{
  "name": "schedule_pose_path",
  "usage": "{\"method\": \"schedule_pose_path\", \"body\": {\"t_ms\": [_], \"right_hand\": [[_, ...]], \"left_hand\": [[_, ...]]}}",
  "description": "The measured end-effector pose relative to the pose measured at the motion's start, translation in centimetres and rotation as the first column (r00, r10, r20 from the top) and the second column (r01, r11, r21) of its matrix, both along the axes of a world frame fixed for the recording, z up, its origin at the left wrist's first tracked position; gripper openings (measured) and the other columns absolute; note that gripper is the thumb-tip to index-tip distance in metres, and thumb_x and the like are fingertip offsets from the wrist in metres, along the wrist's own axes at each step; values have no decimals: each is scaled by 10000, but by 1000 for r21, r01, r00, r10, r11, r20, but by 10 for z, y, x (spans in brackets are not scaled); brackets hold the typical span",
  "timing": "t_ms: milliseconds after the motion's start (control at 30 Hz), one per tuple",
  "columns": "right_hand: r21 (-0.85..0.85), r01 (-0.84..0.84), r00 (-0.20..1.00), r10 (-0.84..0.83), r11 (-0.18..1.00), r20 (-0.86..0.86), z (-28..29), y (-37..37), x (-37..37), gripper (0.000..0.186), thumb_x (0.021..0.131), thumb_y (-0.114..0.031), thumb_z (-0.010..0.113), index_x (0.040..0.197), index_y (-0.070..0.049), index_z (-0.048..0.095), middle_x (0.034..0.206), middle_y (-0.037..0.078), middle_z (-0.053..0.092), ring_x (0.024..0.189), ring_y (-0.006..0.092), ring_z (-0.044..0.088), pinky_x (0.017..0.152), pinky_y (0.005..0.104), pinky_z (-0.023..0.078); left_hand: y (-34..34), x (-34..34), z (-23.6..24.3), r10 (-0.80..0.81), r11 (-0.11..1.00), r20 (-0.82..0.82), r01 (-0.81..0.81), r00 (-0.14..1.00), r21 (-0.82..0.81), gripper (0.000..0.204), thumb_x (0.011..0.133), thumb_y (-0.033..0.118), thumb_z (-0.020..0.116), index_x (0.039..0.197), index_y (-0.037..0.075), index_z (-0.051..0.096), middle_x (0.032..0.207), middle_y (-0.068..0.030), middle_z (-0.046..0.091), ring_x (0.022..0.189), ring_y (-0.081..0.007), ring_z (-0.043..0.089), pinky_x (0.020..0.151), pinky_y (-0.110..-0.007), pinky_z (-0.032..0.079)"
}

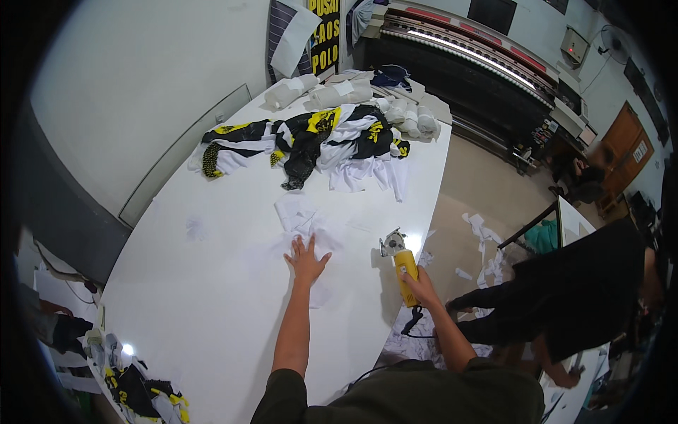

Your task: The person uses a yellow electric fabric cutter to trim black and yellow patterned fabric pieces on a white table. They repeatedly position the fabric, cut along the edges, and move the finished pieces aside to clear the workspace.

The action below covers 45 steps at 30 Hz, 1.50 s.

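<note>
I have the left hand [306, 261] flat, fingers spread, on a thin white cloth [295, 210] lying mid-worktop [205, 304]. The right hand [423, 288] is wrapped around the yellow handheld cutter [405, 272], its round metal head [393, 244] pointing away from the body. The fingertips beneath the cutter are hidden from me, and I can't tell whether its head touches the surface. The cloth's outline melts into the white. The worktop's right edge runs just by the cutter; broad surface stretches left of the left hand, and a black, yellow and white fabric pile [311, 139] lies beyond the cloth.
</note>
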State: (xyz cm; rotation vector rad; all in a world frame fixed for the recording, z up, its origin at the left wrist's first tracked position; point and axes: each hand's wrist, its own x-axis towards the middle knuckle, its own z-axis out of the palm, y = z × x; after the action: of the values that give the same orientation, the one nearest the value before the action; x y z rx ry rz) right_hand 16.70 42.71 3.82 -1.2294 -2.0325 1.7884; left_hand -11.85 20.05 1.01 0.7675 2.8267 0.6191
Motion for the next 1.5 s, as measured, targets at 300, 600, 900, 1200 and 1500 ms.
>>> {"method": "schedule_pose_path", "body": {"t_ms": [300, 600, 900, 1200, 1500], "right_hand": [[-56, -161, 984, 165, 985, 68, -39, 80, -112, 615, 926, -418, 680, 1269, 69, 529, 1106, 212, 674, 942, 268, 702, 807, 394, 570], [20, -727, 556, 571, 687, 604, 19, 114, -196, 742, 846, -593, 709, 1174, 67, 626, 962, 243, 744, 929, 369, 747, 848, 456, 584], [692, -596, 744, 604, 407, 285, 36, 41, -431, 547, 941, -480, 669, 1159, 19, 620, 938, 252, 729, 920, 436, 714, 816, 529, 554], [775, -518, 568, 823, 362, -5, -40, -60, -741, 360, 917, -212, 699, 1206, -20, 605, 1143, 232, 682, 1092, 405, 660, 895, 483, 541], [878, -418, 616, 783, 232, 86, -102, -170, -826, 331, 924, -128, 625, 1227, 4, 599, 1050, 206, 693, 1003, 379, 674, 820, 518, 552]], "left_hand": [[-145, 94, -54, 39, 999, -215, -34, 976, 26, 176, 926, 61, 628, 1079, -24, 643, 1244, -239, 574, 1192, -428, 515, 1028, -547, 407], [-344, 429, -78, 559, 829, 273, -517, 783, -215, 356, 994, 216, 701, 1231, -41, 634, 1261, -240, 639, 1145, -407, 603, 1033, -533, 465], [-240, 286, 10, 780, 624, 20, -778, 625, -73, 350, 1000, 214, 694, 1230, -44, 634, 1253, -238, 640, 1137, -403, 605, 1016, -520, 478], [-236, 271, 30, 827, 556, -22, -823, 562, -113, 345, 1006, 213, 686, 1228, -46, 633, 1245, -237, 640, 1128, -399, 607, 999, -508, 491], [-239, 290, 40, 882, 460, -43, -876, 470, -147, 340, 1012, 211, 679, 1226, -48, 633, 1237, -235, 641, 1120, -395, 609, 982, -495, 504]]}}
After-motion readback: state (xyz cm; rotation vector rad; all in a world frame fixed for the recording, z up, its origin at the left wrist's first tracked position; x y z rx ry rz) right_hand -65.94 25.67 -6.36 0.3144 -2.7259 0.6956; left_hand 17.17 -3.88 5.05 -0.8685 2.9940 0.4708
